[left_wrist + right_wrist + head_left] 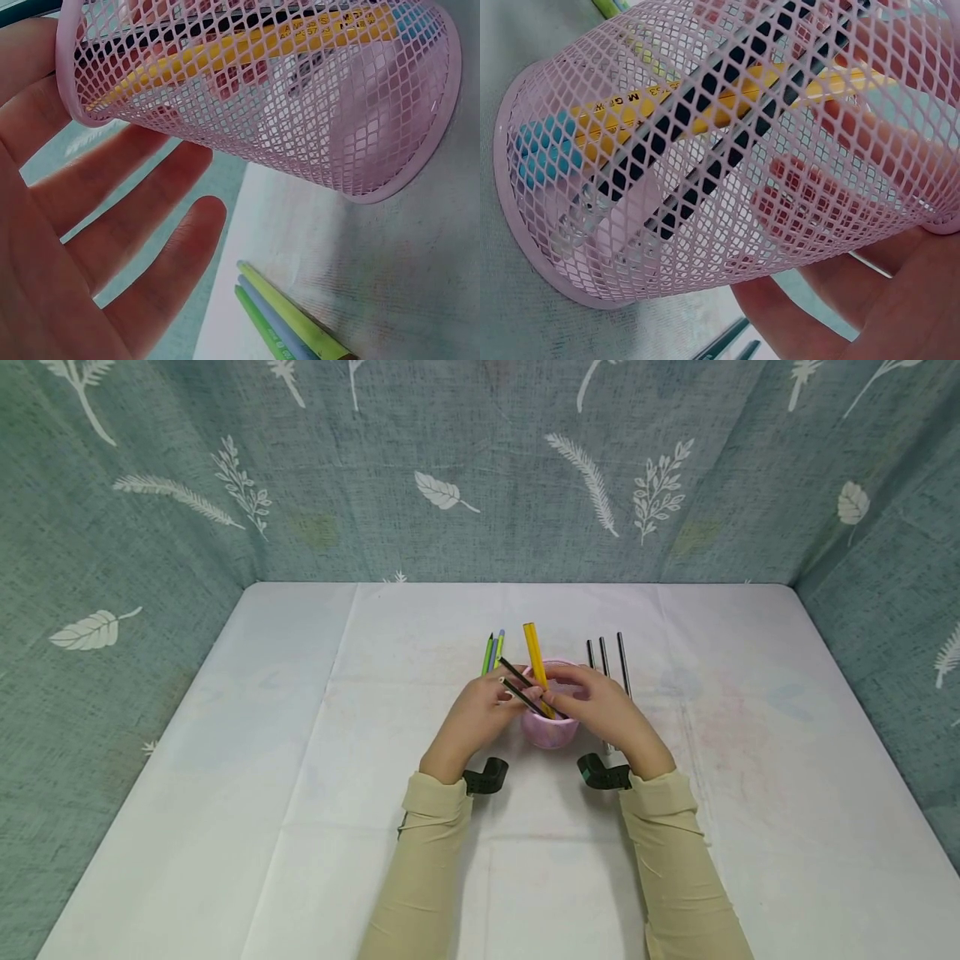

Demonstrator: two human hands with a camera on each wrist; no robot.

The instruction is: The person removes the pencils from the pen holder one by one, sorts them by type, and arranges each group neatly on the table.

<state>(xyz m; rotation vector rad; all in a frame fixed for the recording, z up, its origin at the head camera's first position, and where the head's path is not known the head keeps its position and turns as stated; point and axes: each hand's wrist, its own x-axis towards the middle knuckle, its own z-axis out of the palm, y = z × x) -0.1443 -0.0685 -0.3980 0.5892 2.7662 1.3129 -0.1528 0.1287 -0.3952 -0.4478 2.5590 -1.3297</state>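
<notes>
A pink mesh pen cup (551, 735) stands upright between both hands. Inside lean yellow pens (630, 112) with blue lower ends and two slim black pens (519, 697), whose tops stick out toward the left. My left hand (476, 714) is at the cup's left rim, thumb and forefinger around a black pen; its other fingers stretch along the mesh outside. From the right, my right hand (611, 710) reaches over the rim, thumb close to the yellow pens. Whether it pinches them I cannot tell.
Left of the cup lie green and blue-grey pencils (277, 322), partly behind the left hand in the head view. Several black pens (621, 652) lie on the right, partly covered by the right hand. A white cloth (337, 827) covers the table, with leaf-patterned curtains (480, 527) around it.
</notes>
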